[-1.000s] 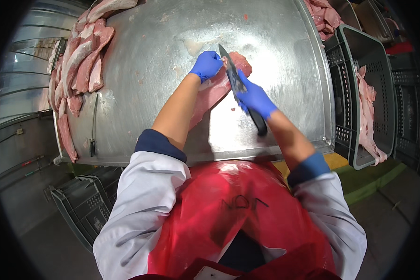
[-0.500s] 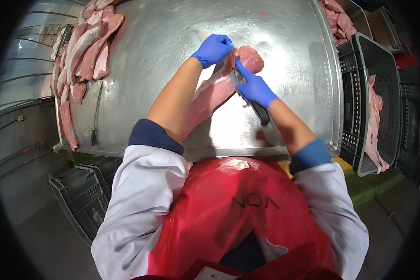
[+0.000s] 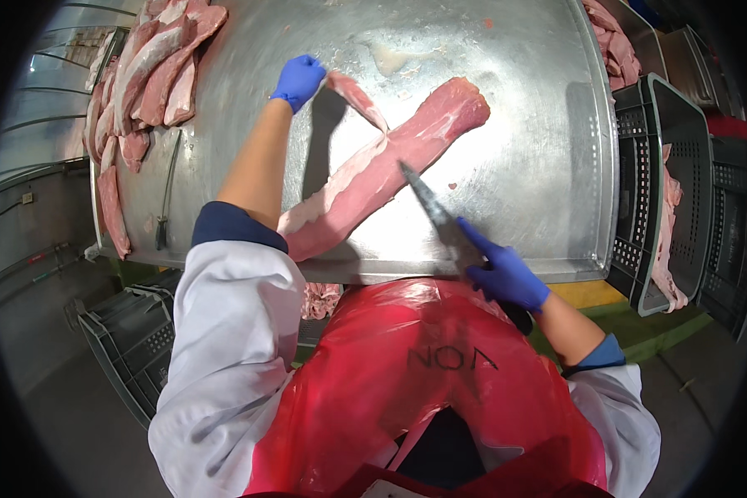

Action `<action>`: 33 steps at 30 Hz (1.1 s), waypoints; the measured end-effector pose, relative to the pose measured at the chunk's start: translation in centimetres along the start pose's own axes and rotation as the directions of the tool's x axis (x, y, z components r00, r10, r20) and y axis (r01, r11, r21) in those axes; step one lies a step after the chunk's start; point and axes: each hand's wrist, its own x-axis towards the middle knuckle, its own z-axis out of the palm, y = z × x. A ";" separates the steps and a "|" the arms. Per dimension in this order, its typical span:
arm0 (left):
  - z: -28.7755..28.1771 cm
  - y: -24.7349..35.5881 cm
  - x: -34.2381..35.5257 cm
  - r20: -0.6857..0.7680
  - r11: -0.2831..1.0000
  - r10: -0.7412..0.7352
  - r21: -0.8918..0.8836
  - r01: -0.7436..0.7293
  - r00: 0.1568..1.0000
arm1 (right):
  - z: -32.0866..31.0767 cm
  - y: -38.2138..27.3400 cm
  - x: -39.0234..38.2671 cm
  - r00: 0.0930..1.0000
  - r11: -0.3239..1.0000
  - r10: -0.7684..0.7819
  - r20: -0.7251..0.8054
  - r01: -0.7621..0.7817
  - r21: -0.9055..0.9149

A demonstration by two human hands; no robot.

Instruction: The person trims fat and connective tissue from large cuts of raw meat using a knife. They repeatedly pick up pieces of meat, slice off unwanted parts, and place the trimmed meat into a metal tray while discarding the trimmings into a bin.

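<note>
A long pink pork loin [image 3: 427, 124] lies diagonally across the metal table, its far end to the right. My left hand [image 3: 299, 81], in a blue glove, is closed on the end of a meat strip [image 3: 355, 98]. That strip stretches up and left from the loin and still joins it near the middle. My right hand [image 3: 506, 278], gloved too, holds a knife [image 3: 430, 203] near the table's front edge, index finger along the blade's back. The knife's tip points at the loin's near side; whether it touches cannot be made out.
Several meat pieces [image 3: 153, 75] are piled at the table's [image 3: 539, 183] far left, beside a thin steel rod with a dark handle [image 3: 169, 191]. Dark perforated crates stand right, one crate [image 3: 651, 199] with a pale strip [image 3: 666, 232] inside. Another crate [image 3: 133, 332] sits lower left.
My left hand has moved left, drawing the strip away from the loin. My right hand has pulled the knife back toward me, off the loin's far end.
</note>
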 end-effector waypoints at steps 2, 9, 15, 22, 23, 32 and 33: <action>1.1 2.0 -2.5 0.080 0.949 0.108 0.289 -0.127 0.991 | -0.3 2.5 0.3 0.982 0.984 -0.105 -0.156 0.126 0.125; 6.2 5.8 -9.0 0.668 0.694 0.268 0.367 -0.620 0.695 | -1.5 -3.0 14.7 0.920 0.947 -0.117 -0.375 0.217 0.238; 5.0 9.9 -10.6 0.655 0.559 0.267 0.492 -0.667 0.707 | 1.8 -4.4 18.1 0.944 0.993 -0.043 -0.326 0.077 0.090; 4.9 14.0 -11.4 0.670 0.488 0.285 0.515 -0.705 0.686 | 2.7 -4.4 13.2 0.988 0.986 -0.065 -0.137 0.085 0.145; 4.9 14.6 -11.5 0.678 0.451 0.300 0.520 -0.726 0.671 | 2.6 -4.3 16.0 0.982 0.977 -0.068 -0.175 0.101 0.188; 1.1 16.8 -13.5 0.612 0.542 0.265 0.544 -0.640 0.745 | 7.2 -3.3 13.0 0.983 0.975 -0.166 -0.079 0.175 0.137; 0.8 17.3 -13.8 0.614 0.515 0.275 0.556 -0.652 0.740 | 7.4 -3.8 14.6 0.976 0.965 -0.187 -0.109 0.203 0.166</action>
